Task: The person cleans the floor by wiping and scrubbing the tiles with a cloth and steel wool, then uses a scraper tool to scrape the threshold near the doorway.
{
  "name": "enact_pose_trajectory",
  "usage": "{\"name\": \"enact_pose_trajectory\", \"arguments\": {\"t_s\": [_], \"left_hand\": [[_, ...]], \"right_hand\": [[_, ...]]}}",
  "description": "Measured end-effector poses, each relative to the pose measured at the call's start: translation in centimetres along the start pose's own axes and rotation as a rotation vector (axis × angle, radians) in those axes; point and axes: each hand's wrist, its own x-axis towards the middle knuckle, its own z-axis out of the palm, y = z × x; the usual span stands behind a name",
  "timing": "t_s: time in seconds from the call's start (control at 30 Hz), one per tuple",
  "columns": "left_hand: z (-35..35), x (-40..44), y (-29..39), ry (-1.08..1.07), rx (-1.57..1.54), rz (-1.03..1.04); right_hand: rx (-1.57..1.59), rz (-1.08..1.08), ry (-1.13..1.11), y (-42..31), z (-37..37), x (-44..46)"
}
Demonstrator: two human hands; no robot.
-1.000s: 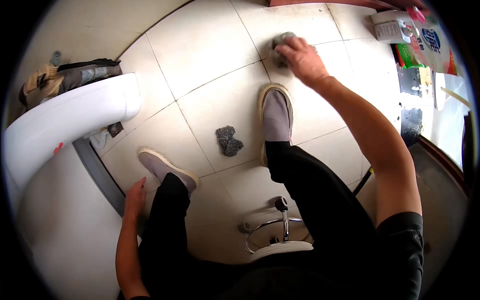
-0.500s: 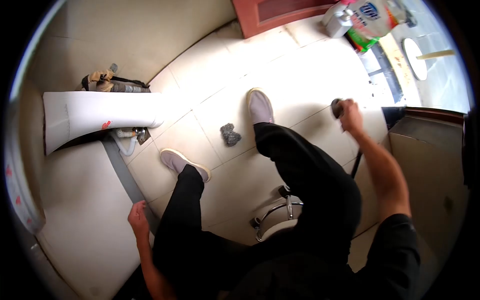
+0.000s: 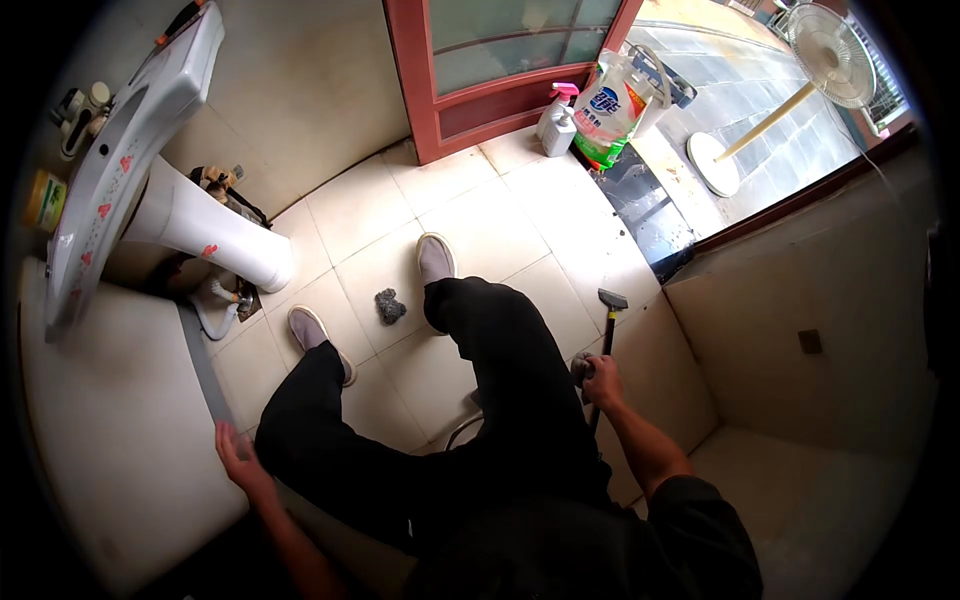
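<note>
My right hand [image 3: 603, 383] is closed around a small, rounded grey-brown scrubber [image 3: 581, 367], low beside my right knee. A long-handled scraper [image 3: 611, 318] with a black and yellow handle passes right by this hand; whether they touch I cannot tell. Fingers apart, my left hand [image 3: 240, 460] holds nothing and is beside my left thigh, near the white side panel [image 3: 130, 420]. On the tiles between my shoes lies a grey steel wool ball [image 3: 390, 307].
A pedestal sink [image 3: 215, 225] with a drain hose stands at left. Near the red-framed door [image 3: 410, 80] are spray bottles [image 3: 557, 130] and a detergent bag [image 3: 608, 115]. Outside the doorway stands a fan [image 3: 830, 55]. A stool, mostly hidden, is beneath me.
My view has tilted up, bringing the sink top, door and fan into sight. My right hand has drawn back toward my knee with the scrubber. The left hand's fingers have spread.
</note>
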Motion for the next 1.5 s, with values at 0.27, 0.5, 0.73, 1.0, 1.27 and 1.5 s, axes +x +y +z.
{"name": "enact_pose_trajectory", "arguments": {"t_s": [0.27,0.5,0.73,1.0,1.27,1.5], "left_hand": [[8.1,-24.3,-19.6,-0.602,0.285,-0.110],[6.9,-37.2,-11.8,-0.851,0.301,-0.594],[10.3,-36.6,-8.7,-0.845,0.174,-0.795],[15.0,-32.1,-7.8,-0.848,-0.121,-0.841],[12.3,-32.8,-8.6,-0.931,0.058,-0.847],[8.4,-33.4,-7.7,-0.655,-0.001,-1.071]], "right_hand": [[0.194,0.093,-0.166,8.3,3.7,1.5],[0.725,0.333,-0.627,1.4,-5.4,-4.0],[0.117,-0.300,-0.778,-5.2,-13.3,-9.6],[-0.129,-0.572,-0.756,-7.5,-16.8,-11.7],[-0.837,-1.059,-0.539,-6.6,-16.9,-13.4],[0.097,-0.594,-0.834,-3.4,-14.7,-12.1]]}}
